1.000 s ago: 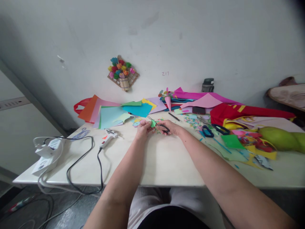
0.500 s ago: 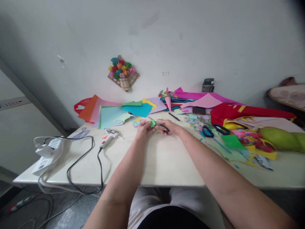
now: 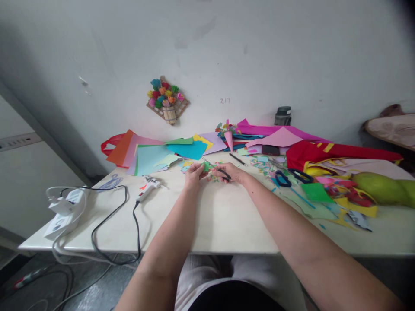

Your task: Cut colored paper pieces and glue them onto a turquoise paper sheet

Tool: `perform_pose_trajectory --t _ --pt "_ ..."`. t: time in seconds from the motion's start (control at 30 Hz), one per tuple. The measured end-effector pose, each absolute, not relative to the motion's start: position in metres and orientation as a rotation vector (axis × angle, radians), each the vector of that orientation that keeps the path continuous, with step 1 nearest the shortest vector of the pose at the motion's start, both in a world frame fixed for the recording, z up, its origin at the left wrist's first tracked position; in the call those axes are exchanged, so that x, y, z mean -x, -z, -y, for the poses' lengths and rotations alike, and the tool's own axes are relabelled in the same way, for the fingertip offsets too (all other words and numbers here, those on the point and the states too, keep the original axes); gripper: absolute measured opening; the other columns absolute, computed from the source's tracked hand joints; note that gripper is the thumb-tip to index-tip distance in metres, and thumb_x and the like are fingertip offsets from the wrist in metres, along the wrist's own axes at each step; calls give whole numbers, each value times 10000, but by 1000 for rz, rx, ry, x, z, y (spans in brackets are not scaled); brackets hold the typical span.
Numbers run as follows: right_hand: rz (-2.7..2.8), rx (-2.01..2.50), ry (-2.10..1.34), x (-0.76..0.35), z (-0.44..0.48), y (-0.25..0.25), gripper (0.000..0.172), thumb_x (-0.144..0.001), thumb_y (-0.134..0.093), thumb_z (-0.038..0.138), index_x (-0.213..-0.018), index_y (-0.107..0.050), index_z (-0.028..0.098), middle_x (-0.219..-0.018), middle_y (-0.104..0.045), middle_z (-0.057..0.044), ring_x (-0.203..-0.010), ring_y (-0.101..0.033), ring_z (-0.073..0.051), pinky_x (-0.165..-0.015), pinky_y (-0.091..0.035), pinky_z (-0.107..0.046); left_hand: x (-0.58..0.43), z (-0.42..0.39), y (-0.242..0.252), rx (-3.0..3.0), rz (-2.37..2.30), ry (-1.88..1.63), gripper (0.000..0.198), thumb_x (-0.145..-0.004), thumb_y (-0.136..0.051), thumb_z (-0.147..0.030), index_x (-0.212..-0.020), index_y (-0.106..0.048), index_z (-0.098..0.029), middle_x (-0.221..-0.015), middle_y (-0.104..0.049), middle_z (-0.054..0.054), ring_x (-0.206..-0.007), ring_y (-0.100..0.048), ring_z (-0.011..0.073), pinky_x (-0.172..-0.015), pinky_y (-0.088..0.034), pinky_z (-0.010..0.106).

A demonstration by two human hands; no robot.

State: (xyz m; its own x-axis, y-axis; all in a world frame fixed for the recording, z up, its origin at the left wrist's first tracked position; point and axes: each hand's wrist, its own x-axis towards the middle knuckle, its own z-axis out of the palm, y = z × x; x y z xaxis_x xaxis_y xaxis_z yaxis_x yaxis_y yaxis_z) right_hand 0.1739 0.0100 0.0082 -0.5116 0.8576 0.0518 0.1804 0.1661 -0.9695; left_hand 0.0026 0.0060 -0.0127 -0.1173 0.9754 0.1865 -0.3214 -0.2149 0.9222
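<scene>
Over the middle of the white table (image 3: 233, 216), my left hand (image 3: 195, 173) pinches a small piece of green paper (image 3: 206, 166). My right hand (image 3: 231, 172) grips a pair of scissors (image 3: 223, 173) with black handles, their thin blades pointing left toward the paper. Whether the blades touch the paper I cannot make out. Small multicoloured paper scraps (image 3: 214, 178) lie beneath and around both hands. Behind them rests a black pen (image 3: 237, 159).
At left are a glue gun (image 3: 148, 190) with a black cord and a white power strip (image 3: 63, 216). Coloured paper sheets (image 3: 152, 157) lie along the back. To the right are blue-handled scissors (image 3: 283, 179), red cloth (image 3: 301, 151) and a green rounded object (image 3: 372, 188).
The green paper has turned in my left hand and now looks smaller and rounder. My right hand and the scissors have barely shifted.
</scene>
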Motion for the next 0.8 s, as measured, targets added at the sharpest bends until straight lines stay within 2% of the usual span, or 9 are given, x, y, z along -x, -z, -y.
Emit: perform_pose_trajectory --t 0.17,0.3,0.4,0.53,0.63,0.73,0.8 --pt "1668 984 -1299 -172 -8 -12 257 -594 -717 232 -749 -540 130 -524 -542 36 -386 -449 -54 -348 -329 -166 -5 -4 9 -1069 -959 -1563 384 -502 -783 -375 -676 -522 -153 -600 -597 -15 -602 -642 158 -586 -508 263" --pt "1523 900 -1274 -171 -12 -10 361 -513 -758 185 -782 -518 154 -593 -581 38 -517 -535 -77 -503 -442 -186 -8 -1 7 -1112 -952 -1530 396 -482 -791 -378 -622 -494 -156 -552 -580 -27 -572 -638 154 -558 -508 250" --pt "1483 844 -1271 -170 -14 -9 370 -503 -747 166 -795 -518 159 -596 -577 44 -563 -553 -89 -566 -467 -213 -10 -1 6 -1157 -965 -1481 414 -461 -795 -391 -598 -481 -160 -510 -568 -38 -511 -622 147 -521 -505 251" --pt "1473 858 -1226 -168 -15 -10 309 -540 -673 119 -805 -520 158 -582 -561 48 -519 -525 -79 -531 -451 -208 -12 -2 8 -1226 -1043 -1403 407 -451 -796 -397 -596 -504 -153 -460 -558 -31 -435 -594 148 -432 -455 230" --pt "1475 878 -1179 -167 -15 -11 267 -558 -624 109 -797 -518 162 -547 -540 57 -479 -502 -72 -483 -422 -194 -14 -2 9 -1255 -1060 -1346 392 -481 -785 -402 -631 -526 -149 -485 -588 -9 -465 -614 163 -436 -444 221" --pt "1463 883 -1147 -166 -17 -10 260 -553 -602 107 -792 -516 163 -513 -527 64 -455 -494 -73 -461 -406 -191 -14 -1 7 -1196 -1035 -1323 421 -582 -684 -530 -698 -547 -149 -543 -618 18 -503 -633 178 -464 -467 242" --pt "1446 887 -1139 -165 -17 -10 266 -547 -595 110 -796 -518 165 -510 -531 62 -455 -504 -79 -458 -407 -193 -13 -1 4 -1079 -1006 -1333 516 -635 -554 -652 -731 -555 -145 -551 -620 39 -523 -641 199 -481 -485 276"
